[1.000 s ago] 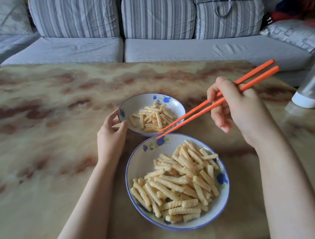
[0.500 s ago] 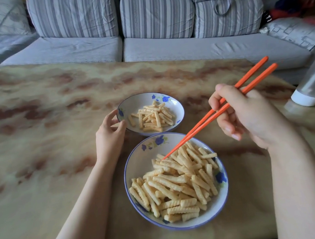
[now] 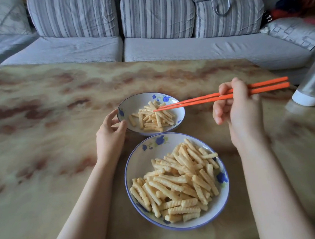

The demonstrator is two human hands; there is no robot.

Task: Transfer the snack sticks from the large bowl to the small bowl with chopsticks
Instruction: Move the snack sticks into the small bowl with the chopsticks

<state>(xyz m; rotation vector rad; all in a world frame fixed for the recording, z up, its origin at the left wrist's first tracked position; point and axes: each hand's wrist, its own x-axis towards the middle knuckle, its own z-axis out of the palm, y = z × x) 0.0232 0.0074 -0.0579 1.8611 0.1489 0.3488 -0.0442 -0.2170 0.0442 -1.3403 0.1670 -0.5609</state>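
Note:
The large blue-rimmed bowl [image 3: 138, 164] sits nearest me, heaped with ridged yellow snack sticks [image 3: 179, 181]. Just beyond it is the small bowl [image 3: 137, 104], holding a smaller pile of sticks [image 3: 152, 120]. My right hand [image 3: 238, 110] grips a pair of orange chopsticks [image 3: 209, 98] lying almost level. Their tips are close together over the small bowl's pile. Whether a stick is pinched between them is unclear. My left hand [image 3: 111, 132] curls its thumb and fingers round the small bowl's left rim.
The bowls stand on a marbled tan table [image 3: 36, 133]. A clear bottle with a white cap [image 3: 313, 85] is at the table's right edge, close to the chopsticks' back ends. A grey striped sofa [image 3: 164, 46] runs along the far side.
The chopstick tips dipped into the large bowl's pile, then swung up and away to hover over the small bowl. My left hand has stayed at the small bowl's rim.

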